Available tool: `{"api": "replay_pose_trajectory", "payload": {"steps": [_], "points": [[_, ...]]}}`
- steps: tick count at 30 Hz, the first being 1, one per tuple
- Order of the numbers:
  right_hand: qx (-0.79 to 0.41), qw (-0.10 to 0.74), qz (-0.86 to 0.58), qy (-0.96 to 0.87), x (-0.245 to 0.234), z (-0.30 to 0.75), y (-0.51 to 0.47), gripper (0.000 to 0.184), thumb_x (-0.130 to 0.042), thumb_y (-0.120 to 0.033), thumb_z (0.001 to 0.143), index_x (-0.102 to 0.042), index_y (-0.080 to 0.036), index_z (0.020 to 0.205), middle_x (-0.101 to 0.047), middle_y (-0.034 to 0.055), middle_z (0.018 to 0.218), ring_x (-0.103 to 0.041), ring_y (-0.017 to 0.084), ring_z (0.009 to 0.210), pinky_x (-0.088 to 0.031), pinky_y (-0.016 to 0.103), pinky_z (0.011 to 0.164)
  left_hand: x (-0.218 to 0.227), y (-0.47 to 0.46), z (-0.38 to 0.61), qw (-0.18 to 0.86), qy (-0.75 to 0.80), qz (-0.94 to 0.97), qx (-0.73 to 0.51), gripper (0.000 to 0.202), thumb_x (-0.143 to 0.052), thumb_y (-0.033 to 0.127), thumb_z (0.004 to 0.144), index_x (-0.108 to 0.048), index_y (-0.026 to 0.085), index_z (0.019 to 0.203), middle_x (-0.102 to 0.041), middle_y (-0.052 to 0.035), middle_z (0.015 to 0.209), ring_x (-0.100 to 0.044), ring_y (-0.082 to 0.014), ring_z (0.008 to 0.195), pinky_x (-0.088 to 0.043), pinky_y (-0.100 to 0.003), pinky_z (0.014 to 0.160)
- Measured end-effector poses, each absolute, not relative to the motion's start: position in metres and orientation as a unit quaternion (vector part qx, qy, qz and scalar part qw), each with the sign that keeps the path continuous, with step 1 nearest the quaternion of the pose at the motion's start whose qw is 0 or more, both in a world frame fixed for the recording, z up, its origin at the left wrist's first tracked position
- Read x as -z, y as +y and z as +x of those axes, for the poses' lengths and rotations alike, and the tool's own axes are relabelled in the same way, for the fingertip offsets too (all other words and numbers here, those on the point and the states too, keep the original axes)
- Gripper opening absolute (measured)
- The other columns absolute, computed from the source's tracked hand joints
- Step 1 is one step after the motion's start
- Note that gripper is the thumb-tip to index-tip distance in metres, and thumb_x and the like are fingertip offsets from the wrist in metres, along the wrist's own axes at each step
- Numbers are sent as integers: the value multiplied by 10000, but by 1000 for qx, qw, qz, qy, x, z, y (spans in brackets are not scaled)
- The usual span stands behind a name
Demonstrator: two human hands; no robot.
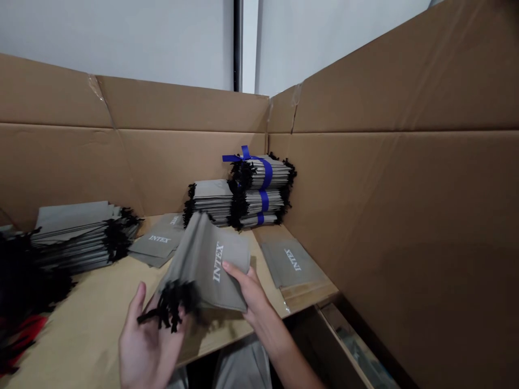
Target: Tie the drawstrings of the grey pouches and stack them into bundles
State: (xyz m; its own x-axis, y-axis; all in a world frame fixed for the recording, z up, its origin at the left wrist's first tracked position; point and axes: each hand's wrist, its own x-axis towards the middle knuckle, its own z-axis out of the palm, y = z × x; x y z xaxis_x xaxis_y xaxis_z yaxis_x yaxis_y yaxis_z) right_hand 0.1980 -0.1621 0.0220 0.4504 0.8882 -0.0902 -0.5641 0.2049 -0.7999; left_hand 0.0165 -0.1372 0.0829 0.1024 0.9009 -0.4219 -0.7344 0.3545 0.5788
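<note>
Grey fabric INTEX drawstring bag gripped by right hand, black cords laid across open left hand. Blue-taped bag stack placed behind.

Grey INTEX drawstring bags, loosely fanned, black cords dangling, held up

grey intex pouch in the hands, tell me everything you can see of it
The grey drawstring pouch is a flat bag of matte fabric, printed with white INTEX lettering. Bunched black cords hang from its near end. It is held up, slightly curved and tilted, above a pale wooden board. The right hand grips its side edge, and the left hand lies open beneath the cords.
</note>
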Motion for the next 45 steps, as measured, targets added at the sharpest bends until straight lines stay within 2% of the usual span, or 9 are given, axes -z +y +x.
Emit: {"api": "replay_pose_trajectory", "payload": {"steps": [3,5,9,13,17,23,31,36,45], "points": [[-491,716,-436,-236,-38,215,-168,742,-1102,-601,580,-863,-130,1102,-898,125,1067,-828,264,883,-654,347,809,-76,-129,3,727,404,177,-526,300,-711,440,998,-861,226,1145,-924,-59,1029,-865,-239,811,-687,-308,657],[-485,702,-452,-259,-45,227,-175,768,-1120,-600,553,-870,-128,1105,-898,132,1097,-829,284,942,-649,356,846,-67,-124,-3,725,419,236,-493,485,-753,551,948,-852,245,1310,-919,-79,1206,-875,-315,1081,-724,-359,819],[-429,671,-497,-344,-48,244,-190,694,-1082,-609,669,-862,-178,1166,-888,108,1188,-816,330,1123,-650,407,979,-43,-116,-9,668,409,395,-480,870,-950,694,707,-789,257,1442,-804,-83,1521,-662,-420,1516,-684,-384,1063],[-383,621,-551,-404,-27,252,-194,641,-1048,-628,721,-848,-190,1144,-879,122,1216,-813,371,1155,-673,454,983,-35,-115,-2,542,433,569,-441,890,-1083,566,529,-813,188,1289,-844,-157,1422,-768,-460,1353,-698,-435,1059],[-441,653,-485,-379,3,248,-174,674,-1096,-580,656,-793,-212,1133,-876,129,1237,-812,369,1213,-648,501,1091,-33,-114,4,481,455,602,-447,745,-1034,636,575,-818,184,1125,-901,-167,1241,-841,-450,1199,-696,-507,1089],[-487,662,-436,-367,26,226,-143,893,-1112,-690,488,-728,-230,1150,-871,143,1268,-816,382,1244,-607,574,1178,-3,-89,-15,481,427,615,-455,755,-1003,679,646,-781,191,1177,-891,-171,1275,-854,-416,1196,-706,-479,1065],[-506,646,-431,-376,33,222,-145,878,-1122,-630,535,-710,-220,1192,-861,158,1319,-801,379,1286,-596,573,1195,25,-77,-30,411,473,642,-442,718,-969,752,584,-828,199,1019,-920,-171,1060,-888,-444,985,-764,-486,866],[-494,650,-433,-382,30,221,-146,891,-1104,-672,554,-730,-210,1217,-846,161,1359,-788,375,1307,-580,536,1209,22,-80,-27,412,478,637,-444,718,-977,745,590,-838,201,1038,-924,-158,1065,-893,-426,974,-768,-463,833],[-516,610,-427,-423,34,229,-154,843,-1093,-623,642,-725,-201,1271,-844,175,1360,-803,382,1272,-595,561,1174,2,-89,-26,468,444,616,-453,762,-986,706,613,-841,188,1153,-913,-173,1180,-874,-436,1101,-724,-501,1012]]}}
